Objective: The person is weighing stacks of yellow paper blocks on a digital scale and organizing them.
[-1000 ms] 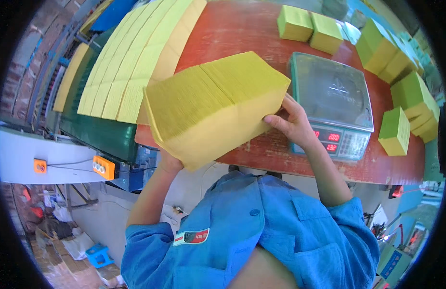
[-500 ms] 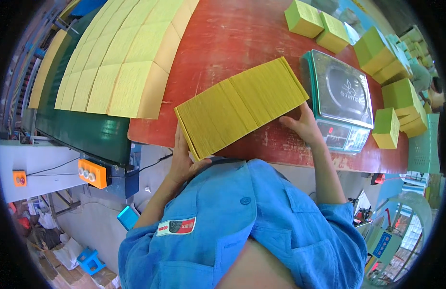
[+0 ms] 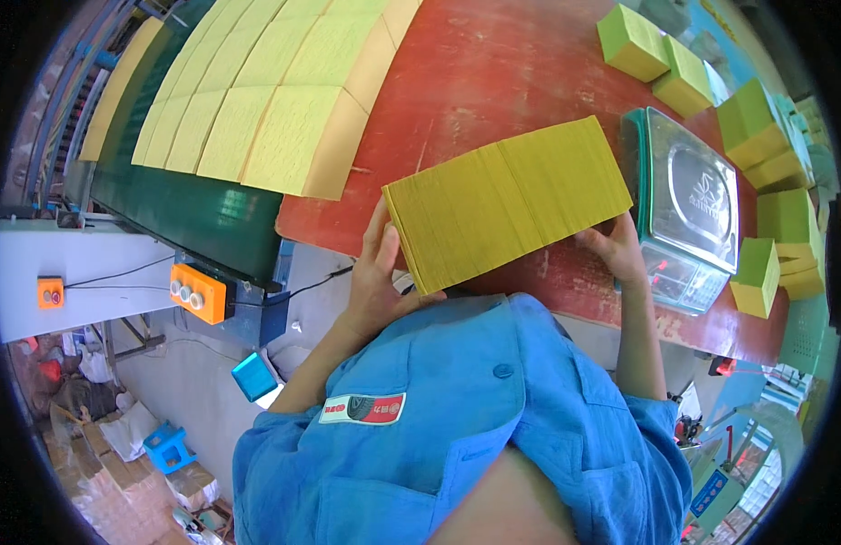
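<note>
A long block of stacked yellow paper sheets is held in front of my chest, above the near edge of the red table. It lies tilted, its right end farther from me than its left. My left hand grips the left end, with the thumb along the near lower corner. At the right end my right hand supports the block from the near side and below; some of its fingers are hidden behind the paper. Just right of that hand stands a green digital scale with a clear cover.
Rows of pale yellow paper blocks stand at the left, across the green conveyor belt and red tabletop. More yellow-green blocks line the table's right side. An orange button box sits below the belt.
The whole view has swung, so the table, scale and block all appear farther right. Both hands keep their hold on the paper block.
</note>
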### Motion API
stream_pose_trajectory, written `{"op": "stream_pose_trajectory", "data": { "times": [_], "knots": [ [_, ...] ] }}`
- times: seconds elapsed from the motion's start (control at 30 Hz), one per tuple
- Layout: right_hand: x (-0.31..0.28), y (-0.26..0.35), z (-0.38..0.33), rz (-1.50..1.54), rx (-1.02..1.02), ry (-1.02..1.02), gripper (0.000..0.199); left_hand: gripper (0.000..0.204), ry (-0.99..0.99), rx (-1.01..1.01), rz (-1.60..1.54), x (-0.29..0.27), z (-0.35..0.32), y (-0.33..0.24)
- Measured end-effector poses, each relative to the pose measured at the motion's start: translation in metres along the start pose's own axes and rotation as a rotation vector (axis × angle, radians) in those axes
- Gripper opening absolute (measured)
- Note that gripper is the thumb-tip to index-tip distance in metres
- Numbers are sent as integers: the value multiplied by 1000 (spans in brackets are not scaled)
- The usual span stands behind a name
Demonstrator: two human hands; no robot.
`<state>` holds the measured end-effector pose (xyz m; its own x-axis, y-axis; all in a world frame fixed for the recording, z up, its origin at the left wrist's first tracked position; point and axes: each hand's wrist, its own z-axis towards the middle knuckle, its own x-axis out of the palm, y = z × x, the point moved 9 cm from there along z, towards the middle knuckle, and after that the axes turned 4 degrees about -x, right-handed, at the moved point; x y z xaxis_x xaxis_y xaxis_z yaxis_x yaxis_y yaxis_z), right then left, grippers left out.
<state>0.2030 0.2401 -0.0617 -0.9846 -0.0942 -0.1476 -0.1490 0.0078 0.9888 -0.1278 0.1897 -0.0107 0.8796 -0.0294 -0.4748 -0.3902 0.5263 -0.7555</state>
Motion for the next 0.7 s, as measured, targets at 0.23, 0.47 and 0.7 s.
{"op": "stream_pose_trajectory", "data": {
  "times": [0.23,0.47,0.7],
  "knots": [
    [3,2,3,-5,-37,4,80,110,66,99,195,11,-6,0],
    [6,14,3,98,-93,34,84,75,-156,-544,-880,8,-21,50],
    [10,16,9,-82,-191,76,84,58,-102,-362,-119,27,-30,81]
  ]
}}
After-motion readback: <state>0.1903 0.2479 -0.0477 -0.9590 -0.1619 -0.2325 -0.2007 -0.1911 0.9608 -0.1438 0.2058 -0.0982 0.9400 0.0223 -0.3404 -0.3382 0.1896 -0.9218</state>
